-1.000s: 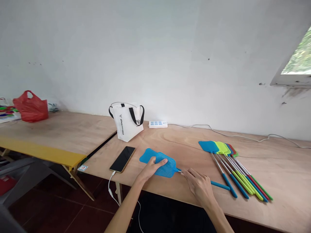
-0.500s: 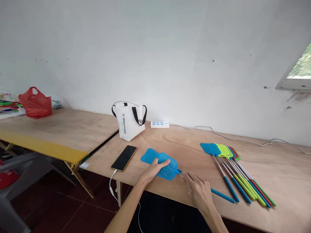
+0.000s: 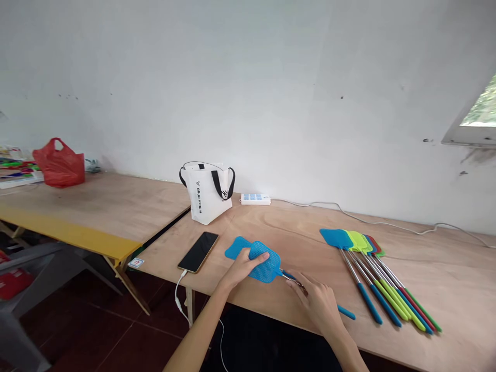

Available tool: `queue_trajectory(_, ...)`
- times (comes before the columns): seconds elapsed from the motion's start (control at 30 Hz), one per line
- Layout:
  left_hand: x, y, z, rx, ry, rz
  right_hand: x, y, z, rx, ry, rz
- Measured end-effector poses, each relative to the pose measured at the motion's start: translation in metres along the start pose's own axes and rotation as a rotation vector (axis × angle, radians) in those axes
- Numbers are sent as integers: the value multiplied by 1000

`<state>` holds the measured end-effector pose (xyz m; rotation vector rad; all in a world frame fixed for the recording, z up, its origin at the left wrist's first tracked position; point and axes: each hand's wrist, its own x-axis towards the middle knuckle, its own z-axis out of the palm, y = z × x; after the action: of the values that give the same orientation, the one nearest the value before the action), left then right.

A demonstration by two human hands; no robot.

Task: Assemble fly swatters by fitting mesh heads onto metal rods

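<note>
A blue fly swatter (image 3: 267,267) lies near the front edge of the plywood table (image 3: 302,237). My left hand (image 3: 242,268) grips its mesh head, fingers curled over the top. My right hand (image 3: 315,299) pinches the metal shaft just behind the head; the blue handle end (image 3: 346,312) sticks out to the right of that hand. A second blue mesh head (image 3: 237,247) shows under or behind the held one.
Several fly swatters (image 3: 372,268) in blue, lime, red and green lie in a row to the right. A phone (image 3: 198,251) on a cable, a white tote bag (image 3: 207,194) and a power strip (image 3: 254,199) sit further back. A red plastic bag (image 3: 60,163) rests on the left table.
My right hand has slid slightly back along the shaft toward me, and more metal shaft shows between both hands. The camera has shifted a little left.
</note>
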<state>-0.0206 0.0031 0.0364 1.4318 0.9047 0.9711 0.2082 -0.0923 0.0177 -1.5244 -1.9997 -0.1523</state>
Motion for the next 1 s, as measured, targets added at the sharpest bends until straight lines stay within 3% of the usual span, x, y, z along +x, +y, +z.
queue_trajectory(0.13, 0, 10, -21, 38, 180, -99, -1, 20, -6, -43, -36, 125)
queue_trajectory(0.27, -2, 15, -38, 90, 228, -232, -2, 48, -11, -12, -54, 203)
queue_trajectory(0.53, 12, -14, -53, -66, 250, -72, -4, 63, -2, 114, -13, 193)
queue_trajectory(0.63, 16, -24, -60, 90, 307, -10, -4, 60, 7, 230, -40, 156)
queue_trajectory(0.8, 16, -27, -63, 654, 491, 146, -3, 56, 19, 253, 13, 201)
queue_trajectory(0.87, 15, -27, -62, 783, 497, 129, -4, 56, 22, 223, 36, 235)
queue_trajectory(1.0, 15, -30, -61, 818, 437, 113, -6, 59, 25, 258, 25, 241)
